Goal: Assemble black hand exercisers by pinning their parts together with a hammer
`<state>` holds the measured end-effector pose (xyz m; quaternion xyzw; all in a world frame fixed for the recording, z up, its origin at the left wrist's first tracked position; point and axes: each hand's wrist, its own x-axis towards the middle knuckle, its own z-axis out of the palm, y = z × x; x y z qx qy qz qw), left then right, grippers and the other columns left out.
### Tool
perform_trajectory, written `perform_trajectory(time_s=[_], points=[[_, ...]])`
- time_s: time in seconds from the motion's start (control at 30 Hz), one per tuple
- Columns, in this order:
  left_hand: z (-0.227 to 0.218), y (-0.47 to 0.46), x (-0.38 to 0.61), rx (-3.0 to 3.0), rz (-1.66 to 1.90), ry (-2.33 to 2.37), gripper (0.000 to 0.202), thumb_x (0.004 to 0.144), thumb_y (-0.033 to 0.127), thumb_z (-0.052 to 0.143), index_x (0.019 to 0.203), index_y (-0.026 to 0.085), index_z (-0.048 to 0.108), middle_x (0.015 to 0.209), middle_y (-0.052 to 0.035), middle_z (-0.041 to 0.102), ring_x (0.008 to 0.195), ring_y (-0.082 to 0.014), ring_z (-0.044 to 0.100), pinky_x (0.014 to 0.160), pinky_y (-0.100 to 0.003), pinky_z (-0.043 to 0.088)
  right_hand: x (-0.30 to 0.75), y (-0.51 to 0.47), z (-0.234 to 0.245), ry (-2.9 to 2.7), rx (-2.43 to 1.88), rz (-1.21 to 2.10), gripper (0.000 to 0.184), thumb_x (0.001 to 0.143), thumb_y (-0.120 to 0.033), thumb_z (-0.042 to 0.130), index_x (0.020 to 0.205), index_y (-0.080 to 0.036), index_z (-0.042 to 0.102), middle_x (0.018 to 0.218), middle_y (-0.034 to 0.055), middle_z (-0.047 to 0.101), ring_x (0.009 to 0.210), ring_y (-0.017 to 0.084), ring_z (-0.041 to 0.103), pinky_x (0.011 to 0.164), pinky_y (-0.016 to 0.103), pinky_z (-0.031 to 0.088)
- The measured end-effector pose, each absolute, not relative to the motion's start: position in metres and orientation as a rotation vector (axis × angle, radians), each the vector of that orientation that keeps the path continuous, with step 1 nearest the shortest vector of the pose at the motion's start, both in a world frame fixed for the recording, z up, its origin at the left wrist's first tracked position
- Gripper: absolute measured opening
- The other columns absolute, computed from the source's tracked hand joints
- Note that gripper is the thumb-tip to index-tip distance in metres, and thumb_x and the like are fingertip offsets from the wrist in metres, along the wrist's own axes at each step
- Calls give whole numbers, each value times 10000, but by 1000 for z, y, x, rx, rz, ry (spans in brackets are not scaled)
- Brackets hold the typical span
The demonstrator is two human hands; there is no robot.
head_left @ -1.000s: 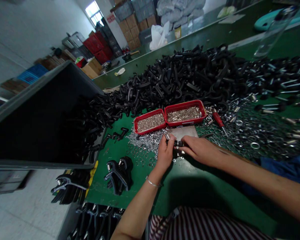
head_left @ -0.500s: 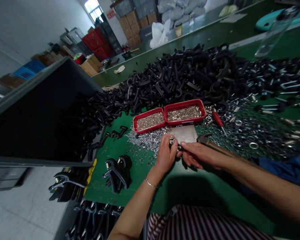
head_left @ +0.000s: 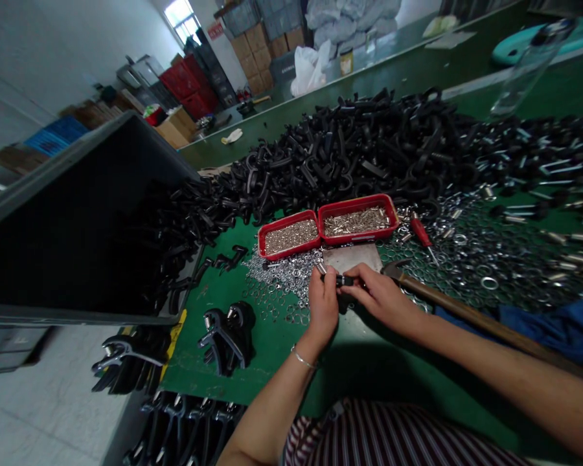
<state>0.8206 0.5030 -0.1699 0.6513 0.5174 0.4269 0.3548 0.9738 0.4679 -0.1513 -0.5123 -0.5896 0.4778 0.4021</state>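
My left hand is closed around a small black clamp part with a silver threaded end sticking out above the fingers. From the right, my right hand pinches the black end that juts toward it. Whether that end belongs to the same piece I cannot make out. Both hands are just over the near edge of a flat metal plate. Beyond the plate stand two joined red trays, the left tray with tiny metal pieces and the right tray with small pins.
A hammer and a red screwdriver lie at right among loose metal rings. Black plastic parts are heaped behind the trays. Several assembled clamps stand at left, near a large grey bin.
The silver threaded end has tilted to the left in my left hand. My right hand's fingers have drawn together into a pinch at the part's black end.
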Motion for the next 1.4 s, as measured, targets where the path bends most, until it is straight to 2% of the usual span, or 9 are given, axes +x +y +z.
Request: perform_trajectory(time_s=[0.1, 0.27, 0.4, 0.6, 0.8, 0.93, 1.1, 1.23, 1.4], points=[[-171, 502, 819, 1914, 1085, 1254, 264, 1032, 424, 400, 970, 193, 513, 973, -85, 559, 941, -216, 527, 894, -356, 414, 972, 464, -155, -1331, -1259, 1614, 388, 977, -584, 401, 919, -206, 463, 669, -10, 575, 407, 101, 429, 391, 244, 349], [-171, 500, 816, 1801, 1090, 1298, 261, 1053, 396, 347, 984, 200, 504, 927, -57, 556, 866, -193, 529, 839, -332, 429, 973, 461, -158, -1495, -1376, 1284, 378, 914, -570, 566, 907, -194, 531, 729, 26, 610, 553, 118, 534, 466, 218, 367], [-165, 500, 816, 2010, 1074, 1215, 234, 1039, 390, 391, 990, 198, 514, 1000, -83, 552, 964, -210, 527, 911, -345, 412, 978, 462, -156, -1328, -1140, 1855, 523, 995, -632, 303, 1027, -169, 544, 639, -4, 593, 396, 105, 455, 400, 240, 374], [-169, 497, 824, 1610, 1010, 1337, 252, 1046, 365, 362, 903, 205, 495, 850, -37, 550, 787, -184, 531, 750, -309, 433, 980, 461, -156, -1571, -1312, 1030, 373, 876, -489, 658, 1090, -195, 577, 997, 116, 675, 920, 244, 656, 805, 387, 543], [-174, 505, 816, 2029, 985, 1276, 160, 1016, 316, 431, 894, 214, 454, 877, -37, 502, 832, -193, 485, 811, -327, 410, 973, 455, -169, -865, -1107, 1775, 382, 869, -534, 653, 890, -191, 487, 806, 32, 656, 509, 89, 513, 451, 232, 454], [-174, 539, 818, 2247, 670, 1102, 121, 986, 235, 460, 870, 205, 477, 899, -47, 519, 862, -205, 507, 833, -339, 428, 981, 464, -171, -1167, -1336, 1608, 323, 883, -475, 637, 960, -179, 533, 763, 19, 663, 454, 85, 501, 396, 214, 376], [-181, 571, 841, 2531, 274, 1021, 83, 906, 242, 619, 912, 166, 584, 974, -85, 569, 962, -257, 534, 905, -395, 426, 1005, 464, -167, -1613, -1477, 1311, 269, 945, -421, 520, 1052, -187, 600, 825, 40, 676, 618, 149, 627, 506, 247, 442], [-164, 597, 855, 2648, 404, 941, 156, 923, 303, 641, 1023, 182, 629, 1051, -95, 618, 1020, -267, 551, 931, -409, 416, 1042, 448, -163, -1677, -1524, 1276, 304, 940, -468, 513, 1020, -206, 643, 870, 49, 693, 646, 166, 638, 584, 288, 475], [-146, 662, 879, 2742, 163, 1186, 152, 901, 97, 577, 969, 142, 705, 1051, -149, 668, 1047, -274, 600, 947, -384, 432, 1083, 437, -169, -1673, -1681, 1152, 332, 941, -468, 481, 1047, -208, 658, 886, 72, 707, 689, 204, 647, 668, 343, 499]])
